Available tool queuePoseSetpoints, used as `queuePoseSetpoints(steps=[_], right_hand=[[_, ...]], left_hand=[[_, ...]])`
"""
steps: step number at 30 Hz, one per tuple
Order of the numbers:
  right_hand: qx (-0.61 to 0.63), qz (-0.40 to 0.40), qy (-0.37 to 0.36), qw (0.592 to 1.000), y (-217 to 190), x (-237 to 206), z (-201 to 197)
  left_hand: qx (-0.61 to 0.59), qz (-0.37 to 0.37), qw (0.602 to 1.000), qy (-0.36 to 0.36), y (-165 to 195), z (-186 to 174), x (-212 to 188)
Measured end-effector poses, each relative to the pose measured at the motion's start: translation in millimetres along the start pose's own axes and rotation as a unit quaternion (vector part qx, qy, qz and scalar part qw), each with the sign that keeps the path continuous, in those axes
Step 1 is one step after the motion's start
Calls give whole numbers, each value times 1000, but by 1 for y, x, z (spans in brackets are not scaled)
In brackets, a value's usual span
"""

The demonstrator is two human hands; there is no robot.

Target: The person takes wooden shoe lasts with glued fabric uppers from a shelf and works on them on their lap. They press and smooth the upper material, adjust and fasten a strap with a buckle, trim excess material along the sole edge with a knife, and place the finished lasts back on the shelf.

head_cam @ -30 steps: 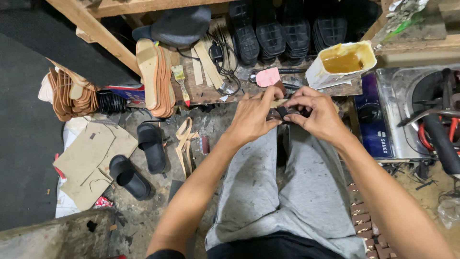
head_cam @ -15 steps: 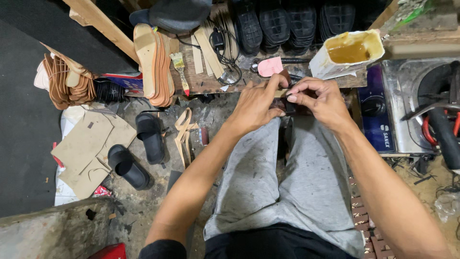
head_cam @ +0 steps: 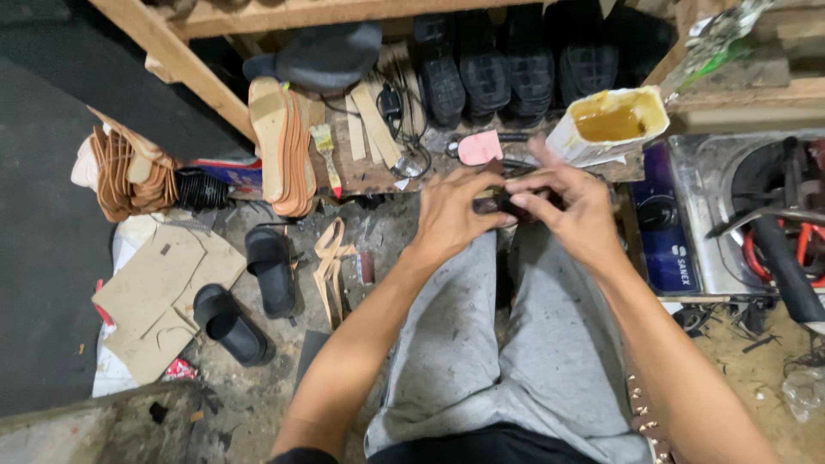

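left hand [head_cam: 451, 210] and right hand [head_cam: 571, 215]: both pinched on small dark piece [head_cam: 498, 206], held over knees for close work. glue tub [head_cam: 612, 125], brush [head_cam: 325, 146] near on surface [head_cam: 365, 176].

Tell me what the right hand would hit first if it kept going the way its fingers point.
Probably the left hand: the right hand points left across the small dark piece they share. Depth is unclear.

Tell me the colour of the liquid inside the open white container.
Yellowish brown; the container shows only in the head view.
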State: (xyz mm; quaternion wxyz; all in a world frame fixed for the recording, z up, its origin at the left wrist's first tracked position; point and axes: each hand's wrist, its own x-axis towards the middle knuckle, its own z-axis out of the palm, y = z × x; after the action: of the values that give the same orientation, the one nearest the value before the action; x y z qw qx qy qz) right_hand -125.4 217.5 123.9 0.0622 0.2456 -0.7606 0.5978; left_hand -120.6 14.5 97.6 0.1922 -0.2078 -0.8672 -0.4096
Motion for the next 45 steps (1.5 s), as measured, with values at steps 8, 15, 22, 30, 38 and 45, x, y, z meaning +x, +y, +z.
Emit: queuePoseSetpoints(steps=[8, 15, 22, 30, 38, 45], right_hand=[[31, -28, 235, 971, -12, -31, -25], [351, 135, 66, 924, 13, -53, -10], [357, 142, 35, 922, 25, -70, -2], [399, 142, 95, 901, 40, -79, -4], [504, 124, 65, 853, 31, -80, 3], [380, 137, 57, 913, 5, -71, -7]], left_hand=[[-454, -238, 855, 82, -38, 33, -29], [-773, -345, 532, -2, 6, 51, -79], [-871, -321, 367, -66, 42, 27, -78], [-765, -304, 564, 65, 60, 23, -86], [-748, -351, 547, 137, 76, 24, -78], [-777, -320, 536, 83, 80, 9, -70]])
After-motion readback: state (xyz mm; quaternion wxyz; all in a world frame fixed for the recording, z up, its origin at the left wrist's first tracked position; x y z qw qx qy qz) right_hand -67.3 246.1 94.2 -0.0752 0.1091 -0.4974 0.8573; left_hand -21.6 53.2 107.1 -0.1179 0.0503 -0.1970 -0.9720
